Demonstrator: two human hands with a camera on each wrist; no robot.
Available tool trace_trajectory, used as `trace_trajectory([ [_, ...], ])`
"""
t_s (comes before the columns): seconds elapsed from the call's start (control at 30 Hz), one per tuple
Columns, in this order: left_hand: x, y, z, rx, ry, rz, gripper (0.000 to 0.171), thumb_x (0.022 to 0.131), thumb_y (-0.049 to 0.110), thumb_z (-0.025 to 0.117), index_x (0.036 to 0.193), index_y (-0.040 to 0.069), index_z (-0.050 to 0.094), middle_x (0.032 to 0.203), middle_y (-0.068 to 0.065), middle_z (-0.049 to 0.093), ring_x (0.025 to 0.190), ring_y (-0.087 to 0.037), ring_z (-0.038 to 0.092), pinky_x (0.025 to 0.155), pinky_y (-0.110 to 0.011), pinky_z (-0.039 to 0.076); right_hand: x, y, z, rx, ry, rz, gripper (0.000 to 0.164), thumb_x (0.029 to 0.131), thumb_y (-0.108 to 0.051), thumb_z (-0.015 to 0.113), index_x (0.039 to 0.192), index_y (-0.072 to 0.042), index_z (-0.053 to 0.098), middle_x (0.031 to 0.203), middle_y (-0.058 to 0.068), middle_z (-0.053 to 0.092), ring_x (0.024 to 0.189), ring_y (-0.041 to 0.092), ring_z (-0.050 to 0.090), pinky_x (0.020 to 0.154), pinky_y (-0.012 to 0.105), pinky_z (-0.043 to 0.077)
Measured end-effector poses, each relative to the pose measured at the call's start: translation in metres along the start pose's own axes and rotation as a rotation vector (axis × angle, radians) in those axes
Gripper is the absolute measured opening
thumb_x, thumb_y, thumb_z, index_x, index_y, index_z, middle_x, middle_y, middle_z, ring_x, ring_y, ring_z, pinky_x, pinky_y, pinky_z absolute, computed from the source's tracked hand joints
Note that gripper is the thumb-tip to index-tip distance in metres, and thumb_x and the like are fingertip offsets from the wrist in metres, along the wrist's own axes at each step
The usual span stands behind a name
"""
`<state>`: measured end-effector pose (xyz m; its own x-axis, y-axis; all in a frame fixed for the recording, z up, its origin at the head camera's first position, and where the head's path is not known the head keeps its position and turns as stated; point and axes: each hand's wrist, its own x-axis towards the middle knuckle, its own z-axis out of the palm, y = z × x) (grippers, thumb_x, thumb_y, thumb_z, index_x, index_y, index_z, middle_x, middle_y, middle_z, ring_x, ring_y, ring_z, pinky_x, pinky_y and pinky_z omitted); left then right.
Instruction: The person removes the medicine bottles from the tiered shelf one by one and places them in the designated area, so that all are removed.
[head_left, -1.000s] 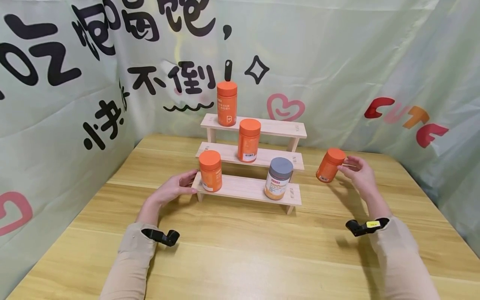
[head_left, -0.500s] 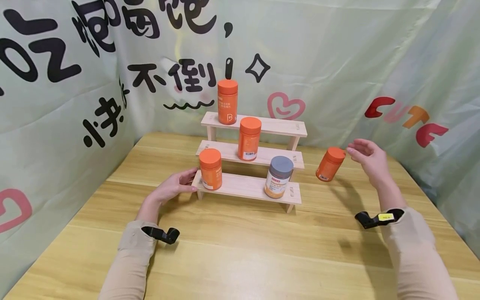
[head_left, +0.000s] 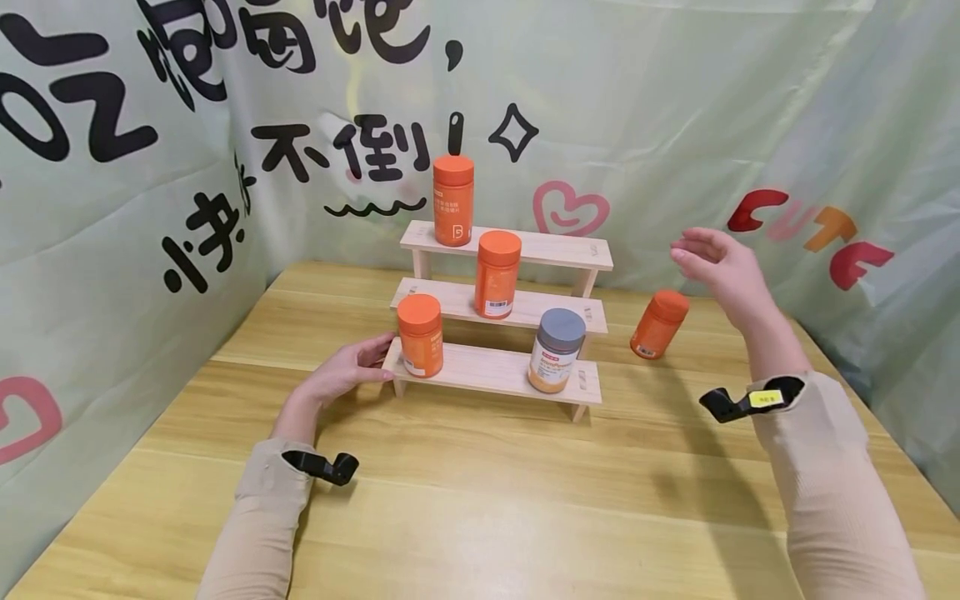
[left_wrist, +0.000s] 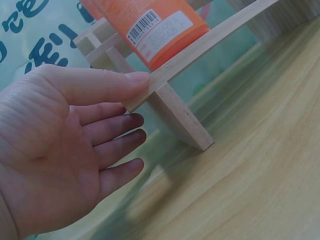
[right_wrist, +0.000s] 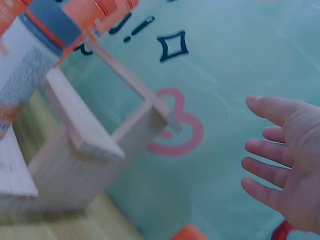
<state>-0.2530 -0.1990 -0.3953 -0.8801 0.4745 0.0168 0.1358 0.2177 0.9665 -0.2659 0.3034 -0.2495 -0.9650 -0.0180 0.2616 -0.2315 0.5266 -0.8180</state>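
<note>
Your wood-grain table (head_left: 465, 500) stood before a pale-green fabric backdrop (head_left: 675, 125) lettered "CUTE"; most print on the grey-lidded plastic jar (head_left: 556, 358) was unclear. Your left hand (head_left: 347, 372) pinched the end of the pale wooden three-tier stand (head_left: 487, 369); your right hand (head_left: 727, 271), loose and empty, had risen clear of the orange cylindrical plastic jar (head_left: 660, 325) on the table, right of the stand.

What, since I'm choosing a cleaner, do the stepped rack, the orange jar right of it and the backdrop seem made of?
Stepped rack: pale wood, matte, perhaps unvarnished; faint streaks show on the leg's edge.
Orange jar: probably plastic, fairly smooth, from its evenly colored cap.
Backdrop: likely fabric, softly sheened, given its creases and folds.
</note>
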Motion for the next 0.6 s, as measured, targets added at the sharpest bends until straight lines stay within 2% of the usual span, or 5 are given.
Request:
trace_trajectory([
  [0.23, -0.002, 0.001, 0.000, -0.006, -0.007, 0.011, 0.075, 0.084, 0.005, 0.064, 0.143, -0.009, 0.020, 0.148, -0.025, 0.022, 0.134, -0.039, 0.024, 0.109, -0.048, 0.020, 0.017, -0.032, 0.015, -0.054, -0.085, -0.006, 0.065, 0.091, -0.037, 0.057, 0.142, -0.006, 0.033, 0.134, 0.015, 0.047, 0.112, 0.012, 0.051, 0.092, 0.021, 0.045],
  [0.43, -0.002, 0.001, 0.000, -0.013, -0.010, 0.019, 0.075, 0.084, 0.004, 0.063, 0.143, -0.009, 0.020, 0.147, -0.026, 0.022, 0.134, -0.039, 0.024, 0.109, -0.048, 0.021, 0.028, -0.054, 0.033, -0.039, -0.124, -0.024, 0.065, 0.091, -0.037, 0.056, 0.143, -0.006, 0.032, 0.137, 0.017, 0.044, 0.121, 0.025, 0.045, 0.101, 0.041, 0.038],
  [0.6, -0.002, 0.000, 0.000, -0.017, -0.006, 0.018, 0.075, 0.083, 0.004, 0.064, 0.143, -0.009, 0.020, 0.148, -0.025, 0.022, 0.134, -0.038, 0.024, 0.109, -0.048, 0.020, 0.039, -0.070, 0.047, 0.006, -0.147, -0.043, 0.065, 0.090, -0.035, 0.058, 0.143, -0.007, 0.033, 0.137, 0.017, 0.044, 0.121, 0.024, 0.045, 0.102, 0.040, 0.037],
])
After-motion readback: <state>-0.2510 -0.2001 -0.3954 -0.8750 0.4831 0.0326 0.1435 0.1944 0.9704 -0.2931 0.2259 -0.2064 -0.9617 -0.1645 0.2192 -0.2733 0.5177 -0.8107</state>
